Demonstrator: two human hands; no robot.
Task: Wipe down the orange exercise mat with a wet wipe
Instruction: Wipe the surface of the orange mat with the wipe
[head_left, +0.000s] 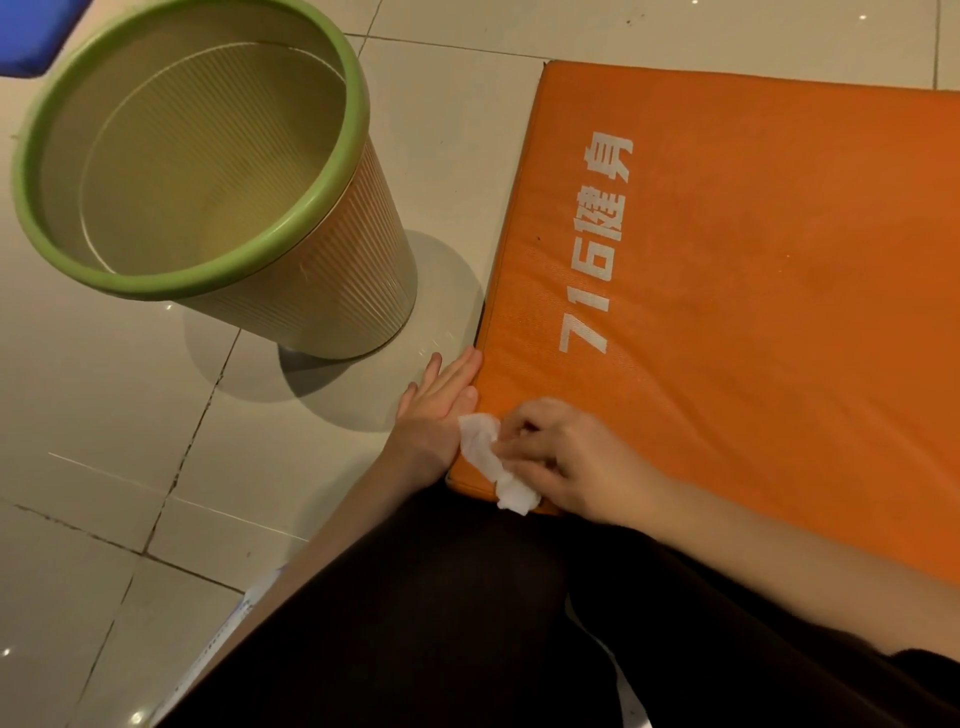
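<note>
The orange exercise mat (753, 270) lies flat on the tiled floor, with white printed characters near its left edge. My right hand (566, 460) rests on the mat's near left corner, fingers closed on a crumpled white wet wipe (485, 457) that hangs over the mat's edge. My left hand (441, 400) lies flat on the floor with fingers together and its side pressed against the mat's left edge; it holds nothing.
A beige ribbed waste bin with a green rim (358, 130) stands on the floor left of the mat. My dark-trousered legs (467, 623) fill the bottom. A blue object (31, 31) shows at the top left corner. A white packet edge (249, 603) peeks beside my leg.
</note>
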